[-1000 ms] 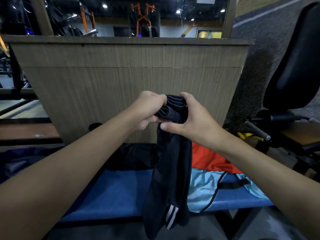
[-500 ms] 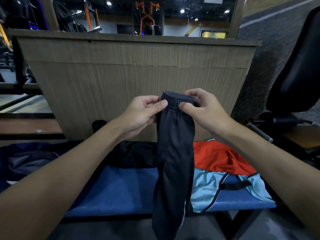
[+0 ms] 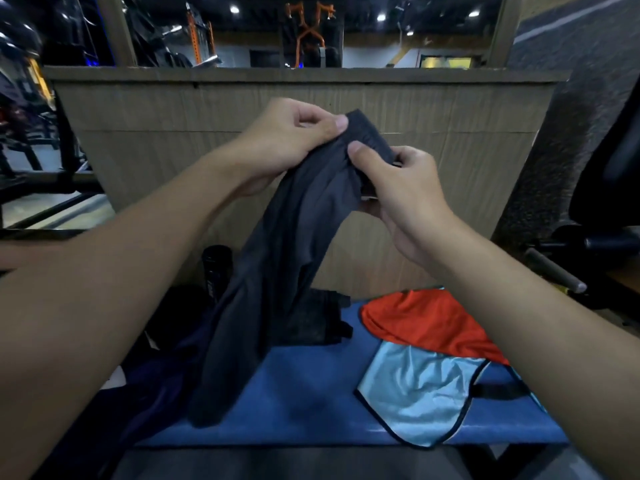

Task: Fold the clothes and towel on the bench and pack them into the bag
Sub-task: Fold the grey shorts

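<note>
Lower legs of dark pants (image 3: 294, 244) had swung to 7 o'clock, over blue bench (image 3: 311, 403). Waistband (image 3: 365, 131) at 12 o'clock, pinched by left hand (image 3: 284, 147) and right hand (image 3: 401, 195). Likely straightening; next: lay flat, fold.

dark garment (image 3: 287, 258) pinched at its top between left hand (image 3: 287, 140) and right hand (image 3: 398, 188), above blue bench (image 3: 311, 393)

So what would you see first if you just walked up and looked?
First, the dark grey garment held up in the middle, pinched at its top by the left hand and the right hand. Then the colours below on the blue bench: a bright orange-red cloth at the right, and a shiny light blue cloth just nearer to us.
</note>
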